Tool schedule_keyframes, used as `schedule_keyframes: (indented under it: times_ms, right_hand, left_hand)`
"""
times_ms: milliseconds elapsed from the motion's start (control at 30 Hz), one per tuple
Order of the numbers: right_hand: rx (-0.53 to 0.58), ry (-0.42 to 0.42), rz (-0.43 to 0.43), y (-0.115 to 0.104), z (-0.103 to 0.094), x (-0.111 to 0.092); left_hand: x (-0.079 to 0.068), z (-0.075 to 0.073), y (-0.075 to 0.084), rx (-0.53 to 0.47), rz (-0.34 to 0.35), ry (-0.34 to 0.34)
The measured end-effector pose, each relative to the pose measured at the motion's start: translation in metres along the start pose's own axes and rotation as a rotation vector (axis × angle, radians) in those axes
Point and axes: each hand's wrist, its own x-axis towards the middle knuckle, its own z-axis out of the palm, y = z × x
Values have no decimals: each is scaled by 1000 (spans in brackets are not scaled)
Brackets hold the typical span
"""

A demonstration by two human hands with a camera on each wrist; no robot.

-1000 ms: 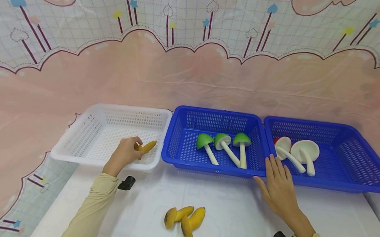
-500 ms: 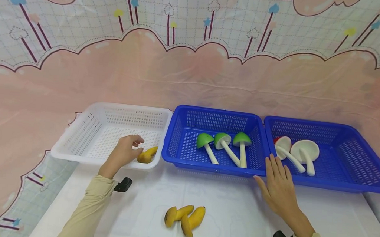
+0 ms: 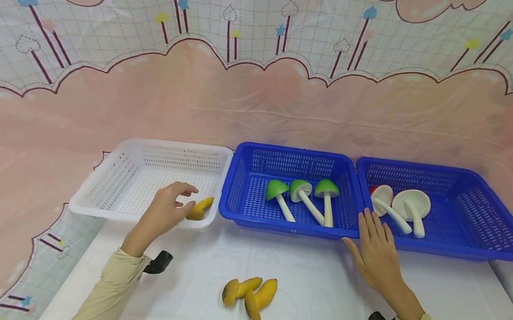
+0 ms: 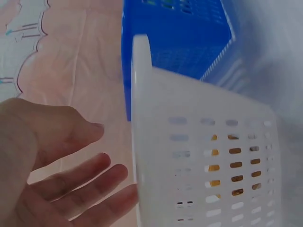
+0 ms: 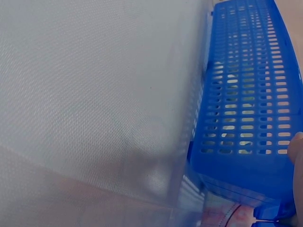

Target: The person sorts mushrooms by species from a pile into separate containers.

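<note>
My left hand (image 3: 166, 210) is over the front of the white basket (image 3: 91, 212), with thumb and fingers spread apart and nothing between them. Just beyond its fingertips, a yellow toy mushroom (image 3: 200, 209) with a brownish cap lies in that basket's front right corner. The left wrist view shows the loose fingers by the basket's rim (image 4: 142, 109); yellow shows through the wall's slots. Flat and straight-fingered, my right hand (image 3: 377, 260) rests at the adjoining rims of the middle blue basket (image 3: 256, 223) and the right blue basket (image 3: 453, 249). Its thumb overlaps the middle one's front.
Two yellow mushrooms (image 3: 265, 294) lie on the white tablecloth (image 3: 313, 305) in front of the baskets. Three green-capped mushrooms (image 3: 300, 191) are in the middle basket. The right one has a red-capped mushroom (image 3: 382, 197) and another showing its white underside (image 3: 411, 205). A patterned cloth (image 3: 288, 102) hangs behind.
My left hand has let go of the yellow mushroom, which now lies in the white basket's corner, and its wrist has drawn back a little. The right hand has stayed in place.
</note>
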Motion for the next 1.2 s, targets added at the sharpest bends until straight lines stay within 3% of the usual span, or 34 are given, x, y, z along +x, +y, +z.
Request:
schedule_keyframes:
  times_ms: [267, 433, 833, 1200]
  right_hand:
    - [0, 2, 4, -1, 0, 0]
    - [-2, -6, 7, -2, -1, 0]
    - [7, 15, 3, -2, -1, 0]
    - [-1, 10, 2, -2, -1, 0]
  left_hand:
    - [-17, 3, 21, 1, 123, 51]
    - [-30, 6, 31, 23, 159, 67]
    - [-47, 15, 54, -90, 258, -6]
    - [-74, 40, 60, -262, 183, -116]
